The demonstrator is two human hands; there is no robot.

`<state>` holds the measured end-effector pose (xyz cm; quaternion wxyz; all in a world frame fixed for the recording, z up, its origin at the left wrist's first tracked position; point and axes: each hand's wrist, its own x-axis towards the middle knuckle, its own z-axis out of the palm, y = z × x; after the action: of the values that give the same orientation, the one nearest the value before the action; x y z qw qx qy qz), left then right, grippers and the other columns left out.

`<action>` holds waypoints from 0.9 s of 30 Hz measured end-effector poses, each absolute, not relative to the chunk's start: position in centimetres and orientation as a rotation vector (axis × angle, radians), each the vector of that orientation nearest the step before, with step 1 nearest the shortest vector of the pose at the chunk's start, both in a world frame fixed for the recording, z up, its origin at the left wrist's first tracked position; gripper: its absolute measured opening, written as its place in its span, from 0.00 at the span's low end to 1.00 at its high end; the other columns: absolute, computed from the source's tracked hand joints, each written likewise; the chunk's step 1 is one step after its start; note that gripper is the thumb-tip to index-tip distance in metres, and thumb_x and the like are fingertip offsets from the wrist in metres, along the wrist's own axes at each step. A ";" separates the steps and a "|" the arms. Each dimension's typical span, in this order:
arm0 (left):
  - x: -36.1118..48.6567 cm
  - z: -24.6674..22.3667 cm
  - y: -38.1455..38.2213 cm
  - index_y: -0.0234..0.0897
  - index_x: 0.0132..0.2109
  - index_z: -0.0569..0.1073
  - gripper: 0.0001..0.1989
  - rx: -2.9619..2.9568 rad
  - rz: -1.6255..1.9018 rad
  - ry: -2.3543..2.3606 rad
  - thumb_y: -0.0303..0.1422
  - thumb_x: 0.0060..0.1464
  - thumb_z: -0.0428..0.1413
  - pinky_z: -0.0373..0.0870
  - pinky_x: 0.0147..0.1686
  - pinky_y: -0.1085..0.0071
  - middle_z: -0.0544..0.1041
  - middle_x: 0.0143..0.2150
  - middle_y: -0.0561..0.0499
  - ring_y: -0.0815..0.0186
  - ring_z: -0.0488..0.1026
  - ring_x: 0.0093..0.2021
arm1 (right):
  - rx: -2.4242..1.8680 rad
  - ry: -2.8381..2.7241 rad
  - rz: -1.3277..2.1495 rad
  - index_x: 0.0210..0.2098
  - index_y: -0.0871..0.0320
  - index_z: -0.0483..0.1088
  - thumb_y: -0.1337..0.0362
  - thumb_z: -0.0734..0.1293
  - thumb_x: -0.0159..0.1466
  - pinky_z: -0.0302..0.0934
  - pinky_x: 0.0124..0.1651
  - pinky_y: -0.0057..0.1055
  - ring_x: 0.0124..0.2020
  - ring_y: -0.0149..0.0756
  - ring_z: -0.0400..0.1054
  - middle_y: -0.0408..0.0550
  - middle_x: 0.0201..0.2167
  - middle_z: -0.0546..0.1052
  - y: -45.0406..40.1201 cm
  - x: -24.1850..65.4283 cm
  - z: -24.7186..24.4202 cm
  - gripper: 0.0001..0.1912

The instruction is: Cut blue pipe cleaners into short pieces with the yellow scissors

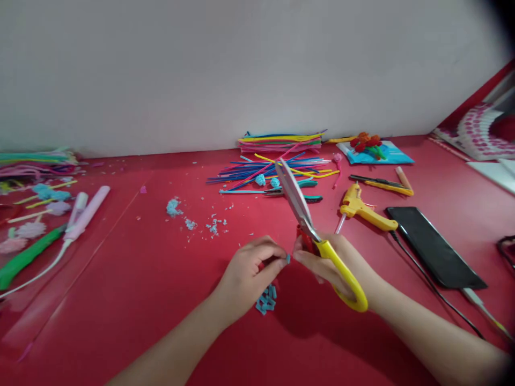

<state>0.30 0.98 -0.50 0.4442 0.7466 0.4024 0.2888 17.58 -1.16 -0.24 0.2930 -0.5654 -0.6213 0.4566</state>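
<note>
My left hand [254, 271] is closed in a pinch on a short blue pipe cleaner piece [288, 258], whose end shows at the fingertips. Close beside it, my right hand [333, 260] holds yellow-handled scissors [298, 198], blades pointing up and away to the left. A red part shows by the scissors' pivot, partly covered by the fingers. Below my left hand lies a small pile of cut blue pieces [266, 300] on the red table [161, 321]. Farther off are a clump of blue fluff [173, 207] and scattered blue bits [215, 226].
Pipe cleaners [249, 174] lie in a loose heap at the back, with pliers [309, 199] before them. To the right are a yellow glue gun [368, 213], a utility knife [386, 185] and a phone [434, 246] on a cable. A pink hair straightener [86, 214] lies left.
</note>
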 end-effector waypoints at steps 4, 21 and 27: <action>0.5 -0.7 0.6 0.38 0.30 0.72 0.08 1.984 0.690 0.967 0.27 0.50 0.49 0.61 0.31 0.74 0.69 0.27 0.51 0.68 0.66 0.29 | -1.535 -1.704 1.182 0.25 0.58 0.60 0.63 0.58 0.55 0.48 0.19 0.21 0.18 0.23 0.53 0.36 0.17 0.58 -1.3 17.4 -0.6 0.06; 0.6 -0.4 0.3 0.36 0.27 0.70 0.04 1.777 0.673 1.066 0.29 0.48 0.51 0.62 0.30 0.74 0.69 0.27 0.52 0.68 0.66 0.28 | -1.543 -1.631 1.222 0.23 0.57 0.57 0.65 0.58 0.54 0.49 0.18 0.21 0.15 0.23 0.54 0.34 0.14 0.58 -1.5 17.1 0.3 0.04; 0.5 -0.3 0.5 0.33 0.26 0.71 0.13 1.440 0.645 1.007 0.35 0.53 0.47 0.62 0.24 0.75 0.69 0.24 0.50 0.70 0.66 0.24 | -1.425 -1.547 1.359 0.25 0.57 0.58 0.64 0.57 0.56 0.52 0.19 0.21 0.14 0.23 0.55 0.34 0.14 0.59 -1.4 17.2 -0.1 0.05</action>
<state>0.52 0.51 -0.32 0.5931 0.6193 0.4333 0.2776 17.20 -1.41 -0.13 0.3133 -0.5405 -0.5868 0.5152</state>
